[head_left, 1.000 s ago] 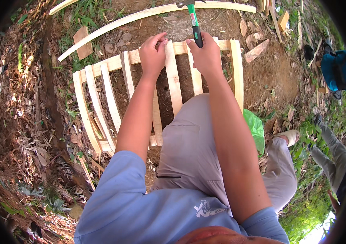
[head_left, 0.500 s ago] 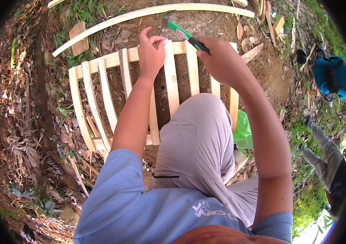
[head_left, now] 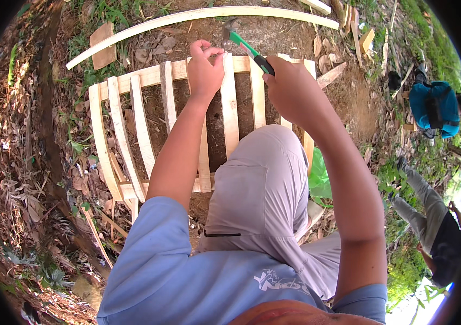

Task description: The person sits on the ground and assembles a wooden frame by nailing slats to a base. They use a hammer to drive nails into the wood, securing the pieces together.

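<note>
My right hand [head_left: 294, 86] grips the black end of a green-handled claw hammer [head_left: 243, 44]. The hammer's metal head is raised just beyond the far end of a pale wooden slat [head_left: 230, 105]. Beside that slat end, my left hand [head_left: 206, 75] pinches with thumb and forefinger; whatever sits between the fingertips is too small to make out. The slat belongs to a wooden frame [head_left: 149, 78] of several upright slats across two rails, lying on the ground in front of me. My bent knee [head_left: 273, 146] covers part of its near side.
A long thin wooden strip [head_left: 187, 18] lies beyond the frame, over a flat brown board piece [head_left: 103, 49]. Wood offcuts [head_left: 367, 40] lie at the far right. A green plastic bag [head_left: 318, 176] is by my knee. Two other people [head_left: 435, 108] are at the right.
The hammer head has shifted slightly right, and my right hand has come a little nearer to me. My left hand stays pinched at the slat's end.
</note>
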Tool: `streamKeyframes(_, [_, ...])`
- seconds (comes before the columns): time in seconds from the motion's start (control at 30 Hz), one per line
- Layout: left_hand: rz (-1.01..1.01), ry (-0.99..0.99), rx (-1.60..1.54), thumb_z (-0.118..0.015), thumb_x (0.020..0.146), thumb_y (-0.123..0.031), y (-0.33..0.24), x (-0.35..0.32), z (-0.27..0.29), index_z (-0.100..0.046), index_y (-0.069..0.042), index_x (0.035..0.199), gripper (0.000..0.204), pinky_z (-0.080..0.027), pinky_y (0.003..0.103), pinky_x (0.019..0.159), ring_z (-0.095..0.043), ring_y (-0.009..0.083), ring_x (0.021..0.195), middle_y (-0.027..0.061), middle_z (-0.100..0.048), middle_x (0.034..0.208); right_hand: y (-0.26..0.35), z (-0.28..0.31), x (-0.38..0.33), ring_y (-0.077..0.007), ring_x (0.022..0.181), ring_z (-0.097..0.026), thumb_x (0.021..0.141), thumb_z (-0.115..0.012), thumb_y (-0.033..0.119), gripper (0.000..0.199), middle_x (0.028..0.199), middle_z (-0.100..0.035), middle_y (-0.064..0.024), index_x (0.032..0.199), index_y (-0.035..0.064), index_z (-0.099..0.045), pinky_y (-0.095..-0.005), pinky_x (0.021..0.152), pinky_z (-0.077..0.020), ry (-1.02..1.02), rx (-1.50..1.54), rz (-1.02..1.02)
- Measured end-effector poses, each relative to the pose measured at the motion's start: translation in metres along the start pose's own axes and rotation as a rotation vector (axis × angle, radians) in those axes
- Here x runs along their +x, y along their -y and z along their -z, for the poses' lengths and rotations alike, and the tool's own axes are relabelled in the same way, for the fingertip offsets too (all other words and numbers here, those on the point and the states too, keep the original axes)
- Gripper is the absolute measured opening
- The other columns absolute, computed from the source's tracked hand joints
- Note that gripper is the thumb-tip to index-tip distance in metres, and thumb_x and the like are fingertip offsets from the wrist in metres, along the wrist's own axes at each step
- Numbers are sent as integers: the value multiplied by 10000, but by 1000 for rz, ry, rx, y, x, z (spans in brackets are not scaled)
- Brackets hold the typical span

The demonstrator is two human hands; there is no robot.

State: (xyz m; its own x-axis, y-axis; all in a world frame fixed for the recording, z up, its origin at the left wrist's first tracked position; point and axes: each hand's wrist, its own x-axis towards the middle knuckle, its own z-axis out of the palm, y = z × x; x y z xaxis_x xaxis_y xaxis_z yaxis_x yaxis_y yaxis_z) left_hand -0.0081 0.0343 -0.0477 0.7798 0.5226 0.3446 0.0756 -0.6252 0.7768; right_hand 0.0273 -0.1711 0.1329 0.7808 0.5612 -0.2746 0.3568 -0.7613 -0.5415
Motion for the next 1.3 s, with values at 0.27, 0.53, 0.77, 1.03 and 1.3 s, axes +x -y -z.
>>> streamKeyframes(0.27, [90,52,-30,-775,958,-118,-10,-1,2,-483,7,1239,425,-561,423,854,-749,366,992,130,-794,1040,2,-3,-6,-455,718,-695,1085,-569,167,234,811,-700,-276,1228,-10,-624,-535,684,-522,-20,-25,0])
streamKeyframes(0.53, [37,34,26,-777,955,-116,-3,-3,0,-495,5,1239,419,-559,434,893,-734,359,1071,124,-791,1055,13,0,-11,-495,903,-736,1021,-584,110,204,936,-730,-307,1100,-72,-632,-565,812,-583,-2,13,-45])
streamKeyframes(0.77, [-6,14,15,-768,957,-105,-3,-2,-1,-486,5,1247,419,-557,436,918,-729,358,1096,123,-800,1034,19,2,-11,-499,881,-743,1024,-580,117,210,910,-728,-314,1089,-78,-624,-577,788,-590,-111,95,-25])
streamKeyframes(1.03, [-17,16,16,-765,960,-105,-3,-4,-1,-486,-10,1239,406,-568,435,893,-744,358,1057,114,-805,1035,13,-6,-12,-509,878,-745,1042,-565,131,202,889,-723,-324,1077,-64,-605,-581,767,-596,-111,84,-45])
streamKeyframes(1.3, [49,44,15,-757,962,-97,-6,-4,2,-484,-19,1240,397,-573,429,871,-751,358,1029,117,-802,1030,11,-12,-15,-511,857,-744,1021,-563,99,172,876,-724,-317,1076,-59,-602,-579,743,-597,-78,92,-45])
